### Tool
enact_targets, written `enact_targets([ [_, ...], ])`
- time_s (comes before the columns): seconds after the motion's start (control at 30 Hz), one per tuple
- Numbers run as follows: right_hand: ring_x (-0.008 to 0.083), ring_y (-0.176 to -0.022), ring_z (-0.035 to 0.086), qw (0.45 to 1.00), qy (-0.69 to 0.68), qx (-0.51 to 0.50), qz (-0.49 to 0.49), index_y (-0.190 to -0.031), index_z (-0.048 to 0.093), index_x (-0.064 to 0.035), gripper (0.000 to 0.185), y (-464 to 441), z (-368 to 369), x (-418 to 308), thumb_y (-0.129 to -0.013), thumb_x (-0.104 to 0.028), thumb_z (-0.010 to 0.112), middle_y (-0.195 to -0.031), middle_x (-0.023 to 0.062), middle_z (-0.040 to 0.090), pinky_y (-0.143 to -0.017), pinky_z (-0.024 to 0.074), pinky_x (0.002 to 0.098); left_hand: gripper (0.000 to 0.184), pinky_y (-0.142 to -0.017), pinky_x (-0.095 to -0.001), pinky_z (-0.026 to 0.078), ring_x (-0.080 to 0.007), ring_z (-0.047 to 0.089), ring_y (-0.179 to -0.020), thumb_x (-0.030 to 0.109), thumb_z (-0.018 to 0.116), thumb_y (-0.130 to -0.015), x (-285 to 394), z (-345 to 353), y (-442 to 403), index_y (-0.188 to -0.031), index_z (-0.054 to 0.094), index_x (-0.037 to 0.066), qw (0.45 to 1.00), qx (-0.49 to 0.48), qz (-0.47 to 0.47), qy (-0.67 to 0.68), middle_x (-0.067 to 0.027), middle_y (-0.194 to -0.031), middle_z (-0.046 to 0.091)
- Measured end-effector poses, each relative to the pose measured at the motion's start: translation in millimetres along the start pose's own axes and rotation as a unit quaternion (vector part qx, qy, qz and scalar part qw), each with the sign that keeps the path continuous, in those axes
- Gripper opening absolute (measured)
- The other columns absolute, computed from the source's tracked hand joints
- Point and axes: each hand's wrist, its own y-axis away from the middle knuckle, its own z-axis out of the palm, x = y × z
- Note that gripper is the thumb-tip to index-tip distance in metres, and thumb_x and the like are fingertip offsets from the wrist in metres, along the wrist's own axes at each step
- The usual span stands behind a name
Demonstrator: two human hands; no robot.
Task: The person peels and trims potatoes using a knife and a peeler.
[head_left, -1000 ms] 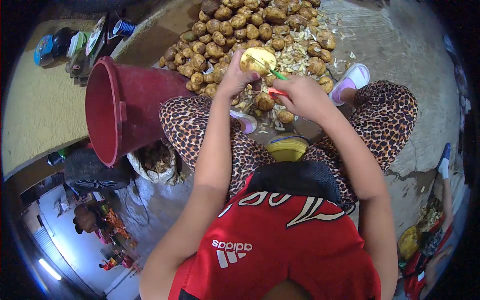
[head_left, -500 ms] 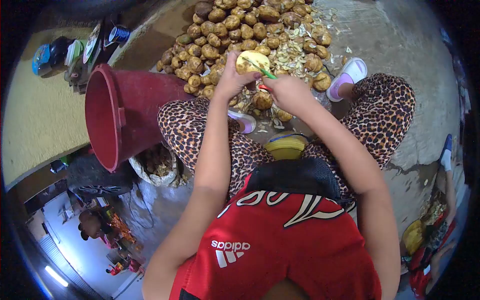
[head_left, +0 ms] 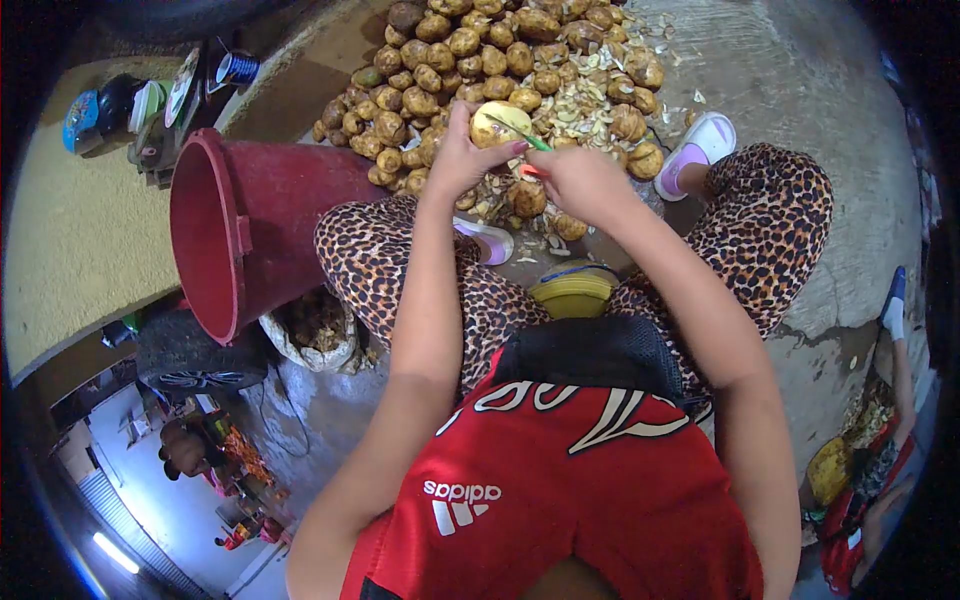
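Note:
My left hand (head_left: 462, 160) is closed around a pale, peeled tuber (head_left: 497, 122) with a few brown spots. In my right hand (head_left: 580, 180) is a green-handled knife (head_left: 535, 142), its thin blade lying across the tuber's surface. Something small and red-orange (head_left: 533, 172) shows beside the right fingers; what it is I cannot make out. Beyond both hands lies a heap of brown tubers (head_left: 465, 42), with pale peelings (head_left: 590, 95) scattered over its right side.
A large red bin (head_left: 290, 200) lies tipped at the left, above a white sack (head_left: 345, 355) and a tire (head_left: 190, 350). A yellow container (head_left: 572, 292) stands between my legs. Other people (head_left: 190, 450) are at the lower left; another person's leg (head_left: 898, 360) is at the right.
Over the last second the tuber turned slightly in my left hand and less brown shows on it. The knife blade stays on it; the view shifted a little.

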Motion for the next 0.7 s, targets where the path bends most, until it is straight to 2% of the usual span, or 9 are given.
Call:
enact_targets([
  [0.03, 0.0333, -0.066, 0.06, 0.999, 0.047, -0.002, 0.006, -0.09, 0.059, -0.0093, 0.015, 0, -4, -1, -0.076, -0.014, 0.054, -0.068, 0.0167, 0.058, -0.057, 0.0469, 0.044, 0.061, -0.068, -0.0259, 0.049, -0.0117, 0.054, -0.082, 0.018, 0.081, -0.061, 0, -1, 0, -0.102, 0.039, 0.003, 1.0, 0.003, 0.009, -0.014, -0.0071, -0.092, 0.055],
  [0.13, 0.0299, -0.067, 0.062, 0.996, 0.092, 0.013, -0.018, -0.088, 0.059, -0.0096, 0.015, 3, -14, -4, -0.079, -0.012, 0.048, -0.073, 0.0147, 0.06, -0.058, 0.0507, 0.0402, 0.06, -0.069, -0.0264, 0.049, -0.0117, 0.054, -0.081, 0.017, 0.081, -0.061, -5, -4, -1, -0.101, 0.039, 0.003, 0.999, -0.006, 0.018, -0.025, -0.0075, -0.091, 0.055],
  [0.23, 0.0279, -0.067, 0.062, 0.992, 0.123, 0.009, -0.001, -0.087, 0.059, -0.0106, 0.015, 4, -14, -6, -0.079, -0.011, 0.047, -0.074, 0.0133, 0.06, -0.057, 0.0511, 0.0382, 0.06, -0.069, -0.0265, 0.048, -0.0115, 0.054, -0.081, 0.016, 0.081, -0.061, -6, -4, -1, -0.101, 0.038, 0.003, 1.0, -0.01, 0.003, -0.026, -0.0076, -0.091, 0.055],
  [0.33, 0.0327, -0.066, 0.059, 0.996, 0.081, 0.018, -0.008, -0.09, 0.059, -0.0109, 0.015, 3, -10, 1, -0.077, -0.015, 0.052, -0.07, 0.0159, 0.057, -0.058, 0.0468, 0.0434, 0.06, -0.069, -0.0262, 0.047, -0.0117, 0.053, -0.08, 0.018, 0.082, -0.061, -9, -3, -2, -0.101, 0.039, 0.003, 1.0, -0.006, 0.019, -0.018, -0.0075, -0.091, 0.054],
  [0.43, 0.0339, -0.069, 0.058, 0.992, -0.1, -0.056, -0.055, -0.086, 0.058, -0.0082, 0.014, -1, -23, 10, -0.076, -0.017, 0.054, -0.071, 0.0162, 0.057, -0.062, 0.0457, 0.0431, 0.06, -0.068, -0.0254, 0.047, -0.012, 0.052, -0.08, 0.021, 0.082, -0.061, -10, -4, -2, -0.1, 0.04, 0.003, 1.0, -0.005, -0.004, -0.025, -0.007, -0.091, 0.053],
  [0.53, 0.0348, -0.07, 0.057, 0.991, -0.103, -0.046, -0.071, -0.082, 0.057, -0.0063, 0.015, -1, -24, 16, -0.076, -0.02, 0.055, -0.071, 0.0164, 0.057, -0.064, 0.0447, 0.0427, 0.06, -0.068, -0.0251, 0.046, -0.0122, 0.052, -0.081, 0.023, 0.081, -0.061, -19, -7, -7, -0.1, 0.04, 0.003, 0.997, 0.049, 0.027, 0.048, -0.0064, -0.091, 0.052],
  [0.7, 0.0342, -0.071, 0.057, 0.997, -0.066, 0.005, -0.048, -0.084, 0.055, -0.0073, 0.014, 2, -15, 8, -0.076, -0.019, 0.054, -0.073, 0.0151, 0.058, -0.063, 0.0454, 0.0437, 0.064, -0.071, -0.0272, 0.049, -0.0134, 0.053, -0.083, 0.025, 0.082, -0.059, -21, -9, -6, -0.102, 0.04, 0.004, 0.993, 0.028, 0.012, 0.113, -0.007, -0.093, 0.052],
])
